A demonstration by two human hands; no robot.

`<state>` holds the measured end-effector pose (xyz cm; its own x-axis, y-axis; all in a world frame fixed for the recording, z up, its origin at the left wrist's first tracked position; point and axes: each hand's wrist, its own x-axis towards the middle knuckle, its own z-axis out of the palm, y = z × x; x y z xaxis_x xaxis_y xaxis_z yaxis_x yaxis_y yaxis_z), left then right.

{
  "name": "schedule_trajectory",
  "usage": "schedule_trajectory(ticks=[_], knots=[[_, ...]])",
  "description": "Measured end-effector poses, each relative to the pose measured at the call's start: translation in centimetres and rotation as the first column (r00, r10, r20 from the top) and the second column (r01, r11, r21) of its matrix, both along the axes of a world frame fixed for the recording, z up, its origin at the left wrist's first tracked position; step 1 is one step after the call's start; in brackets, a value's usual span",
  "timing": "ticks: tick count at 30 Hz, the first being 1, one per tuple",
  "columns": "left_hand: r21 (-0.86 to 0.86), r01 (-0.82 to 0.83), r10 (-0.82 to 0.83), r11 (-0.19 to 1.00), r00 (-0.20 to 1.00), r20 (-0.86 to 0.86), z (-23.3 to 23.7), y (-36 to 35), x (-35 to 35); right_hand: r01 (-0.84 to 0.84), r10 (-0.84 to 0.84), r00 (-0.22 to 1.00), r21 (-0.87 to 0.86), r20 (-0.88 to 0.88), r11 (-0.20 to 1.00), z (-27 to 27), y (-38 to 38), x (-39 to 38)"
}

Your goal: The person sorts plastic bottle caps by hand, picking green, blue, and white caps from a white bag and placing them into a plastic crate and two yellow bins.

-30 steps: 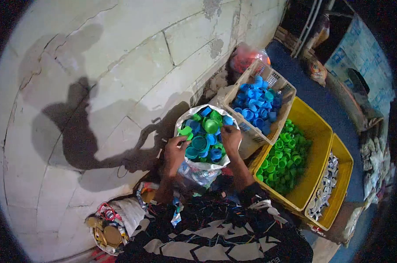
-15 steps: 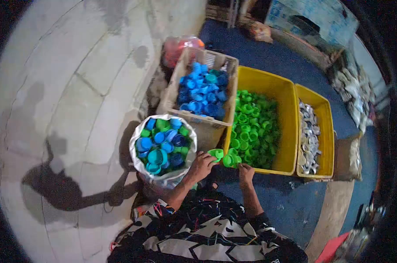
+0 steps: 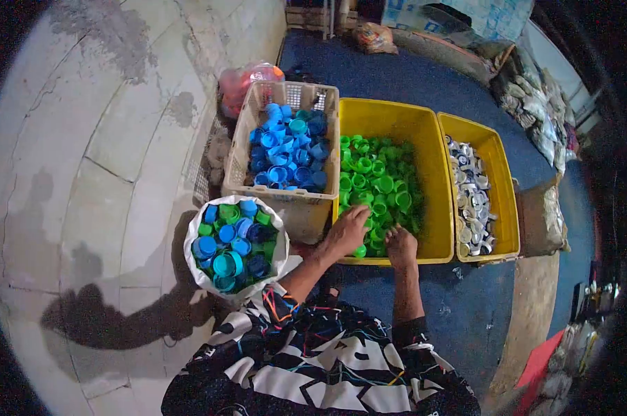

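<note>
My left hand point(image 3: 348, 234) reaches over the near left corner of the large yellow bin point(image 3: 435, 239), fingers loosely apart and no cap visible in them. Just below it is a green bottle cap point(image 3: 359, 251), by the rim. My right hand point(image 3: 401, 247) is over the bin's near edge with bent, parted fingers; nothing shows in its grasp. Green caps point(image 3: 383, 184) are heaped inside this bin. Left of my left forearm stands a white sack point(image 3: 191, 258) of mixed blue and green caps point(image 3: 227, 263).
A beige crate point(image 3: 248, 187) holds blue caps point(image 3: 286, 156) behind the sack. On the right is a smaller yellow bin point(image 3: 511, 229) with white and grey caps point(image 3: 471, 194). A pale wall point(image 3: 106, 159) runs along the left; filled bags point(image 3: 535, 111) lie at the far right.
Both hands have moved forward over the large yellow bin. Green caps seen in them earlier no longer show in their fingers. The camera view has shifted, moving the containers leftward.
</note>
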<state>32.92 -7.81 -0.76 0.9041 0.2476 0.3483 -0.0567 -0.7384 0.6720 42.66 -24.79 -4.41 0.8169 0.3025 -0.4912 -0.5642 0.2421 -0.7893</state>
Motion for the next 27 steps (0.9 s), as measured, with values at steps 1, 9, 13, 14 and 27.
schedule_trajectory(ticks=[1,9,13,14,27], knots=[[-0.007,-0.038,0.038,0.999,0.999,-0.032,-0.8,0.1,-1.3,-0.004,0.003,0.999,-0.032,-0.037,0.999,-0.2,0.1,-0.8],[0.209,-0.493,0.523,0.844,0.843,-0.123,-2.1,6.4,-13.6,-0.337,0.341,0.931,-0.058,0.127,0.940,-9.8,2.2,-4.3],[0.270,-0.599,0.649,0.754,0.741,-0.171,-1.2,9.4,-18.6,-0.417,0.438,0.895,-0.191,0.083,0.889,-3.0,7.1,-7.1],[0.268,-0.631,0.680,0.728,0.712,-0.173,-1.2,9.8,-19.6,-0.482,0.557,0.806,-0.325,0.200,0.814,-4.3,7.9,-7.3],[0.115,-0.848,0.855,0.518,0.509,-0.095,-2.1,6.5,-26.2,-0.016,0.806,-0.571,-0.984,0.156,0.179,0.5,21.3,-17.0]])
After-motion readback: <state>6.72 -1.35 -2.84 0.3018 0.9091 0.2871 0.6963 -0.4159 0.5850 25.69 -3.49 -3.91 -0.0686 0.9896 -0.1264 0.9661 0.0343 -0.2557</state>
